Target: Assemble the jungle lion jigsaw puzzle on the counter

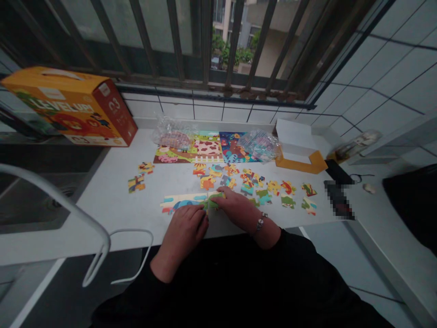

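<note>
A joined strip of puzzle pieces [186, 200], blue, cream and green, lies near the counter's front edge. My left hand [186, 228] rests on its lower edge, fingers bent together over it. The fingers of my right hand [235, 206] are closed on a green puzzle piece [213, 200] at the strip's right end. Several loose colourful pieces [251, 177] lie behind and to the right of my right hand. Two more pieces [136, 183] sit apart at the left.
Behind the pieces lie two picture sheets [208, 148] with clear plastic bags [261, 145] on them. An orange box [75, 109] stands at the back left, an open white-and-orange box [300, 150] at the back right. A white curved tube [82, 214] crosses the left foreground.
</note>
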Demonstrator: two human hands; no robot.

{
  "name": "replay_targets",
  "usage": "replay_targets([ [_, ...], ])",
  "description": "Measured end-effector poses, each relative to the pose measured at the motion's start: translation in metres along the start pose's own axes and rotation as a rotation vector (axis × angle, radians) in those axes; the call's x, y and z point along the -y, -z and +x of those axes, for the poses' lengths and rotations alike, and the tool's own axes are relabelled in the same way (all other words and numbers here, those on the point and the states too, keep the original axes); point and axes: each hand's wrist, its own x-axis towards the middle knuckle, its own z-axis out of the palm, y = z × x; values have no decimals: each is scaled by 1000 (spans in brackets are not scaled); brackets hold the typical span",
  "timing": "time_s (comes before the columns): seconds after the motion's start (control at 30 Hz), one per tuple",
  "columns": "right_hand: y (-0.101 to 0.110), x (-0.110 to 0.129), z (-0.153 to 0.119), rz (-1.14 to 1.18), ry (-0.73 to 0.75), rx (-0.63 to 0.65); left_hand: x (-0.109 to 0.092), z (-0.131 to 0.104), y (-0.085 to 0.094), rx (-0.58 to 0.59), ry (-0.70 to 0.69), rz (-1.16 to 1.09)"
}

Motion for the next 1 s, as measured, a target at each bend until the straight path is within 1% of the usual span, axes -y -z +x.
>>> replay_targets([
  [0.1, 0, 2, 7, -47, -12, 37, 0, -1, -1, -8, 2, -2],
  [0.3, 3, 3, 10, -69, 15, 79, 1, -3, -5, -22, 4, 5],
  [0.5, -1, 0, 11, -70, 2, 91, 2, -2, -5, 2, 3, -4],
  [0.63, -4, 6, 6, -93, -46, 99, 2, 0, -3, 35, 5, 26],
  [0.73, -2, 13, -2, -115, -97, 84, 3, 2, -2, 61, 20, 37],
  [0.83, 1, 16, -17, -126, -169, 7, 4, 2, -2, 81, 31, 42],
  [0.9, 1, 14, -31, -134, -226, -13, 4, 3, -3, 94, 34, 46],
  [1.0, -5, 5, -52, -146, -307, 0, 6, 3, -4, 110, 43, 36],
])
